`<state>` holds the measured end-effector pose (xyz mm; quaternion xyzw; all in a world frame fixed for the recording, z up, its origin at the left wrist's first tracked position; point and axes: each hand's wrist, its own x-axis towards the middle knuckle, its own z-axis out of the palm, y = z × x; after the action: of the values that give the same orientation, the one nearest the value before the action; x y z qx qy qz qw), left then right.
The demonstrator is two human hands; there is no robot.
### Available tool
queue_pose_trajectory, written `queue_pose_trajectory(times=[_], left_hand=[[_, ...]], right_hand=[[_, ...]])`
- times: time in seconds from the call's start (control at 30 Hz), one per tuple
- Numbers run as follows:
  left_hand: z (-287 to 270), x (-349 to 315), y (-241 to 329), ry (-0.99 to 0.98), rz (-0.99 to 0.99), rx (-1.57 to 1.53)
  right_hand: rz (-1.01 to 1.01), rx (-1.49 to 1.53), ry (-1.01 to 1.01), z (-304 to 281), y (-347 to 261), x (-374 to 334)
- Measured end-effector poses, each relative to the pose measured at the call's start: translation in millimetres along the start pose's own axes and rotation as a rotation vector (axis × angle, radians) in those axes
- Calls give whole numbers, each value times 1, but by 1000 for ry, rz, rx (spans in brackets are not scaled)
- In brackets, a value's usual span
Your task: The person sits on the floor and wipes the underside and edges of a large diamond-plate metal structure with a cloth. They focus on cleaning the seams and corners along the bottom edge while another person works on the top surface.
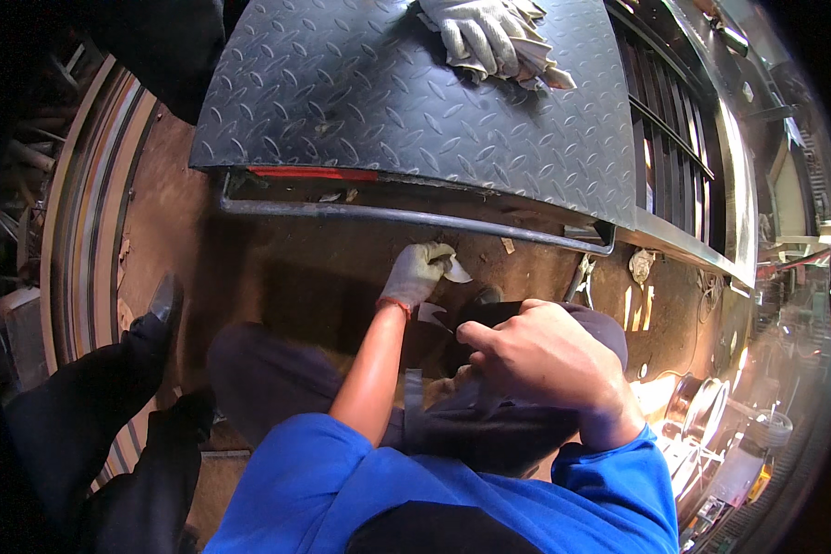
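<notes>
My left hand [418, 275], in a whitish knit glove, pinches a small white pointed piece [457, 270] in front of my knees. I cannot tell what the piece is made of. My right hand [545, 358] is bare and closed above my right knee; whatever its fingers may hold is hidden beneath them. Another pale, pointed scrap [432, 316] shows between the two hands. Beyond them stands a dark tread-plate surface [360, 92] with a grey metal bar [406, 218] along its near edge.
Crumpled white knit gloves [499, 42] lie on the plate; whether a hand fills one is unclear. Another person's dark-clothed legs [102, 397] stand at left, beside long metal rails [88, 231]. Dark slats [669, 120] run at right. A round metal rim [697, 406] sits lower right.
</notes>
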<state>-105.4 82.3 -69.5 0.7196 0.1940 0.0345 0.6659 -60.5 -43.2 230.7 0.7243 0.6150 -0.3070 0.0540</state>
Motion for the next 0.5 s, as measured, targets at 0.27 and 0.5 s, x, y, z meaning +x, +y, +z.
queue_pose_trajectory(times=[0.27,0.5], left_hand=[[-15,2,1,159,83,21],[-26,1,9,165,76,-272]], right_hand=[[-22,-45,-12,-3,-3,2],[-26,8,16,0,1,1]])
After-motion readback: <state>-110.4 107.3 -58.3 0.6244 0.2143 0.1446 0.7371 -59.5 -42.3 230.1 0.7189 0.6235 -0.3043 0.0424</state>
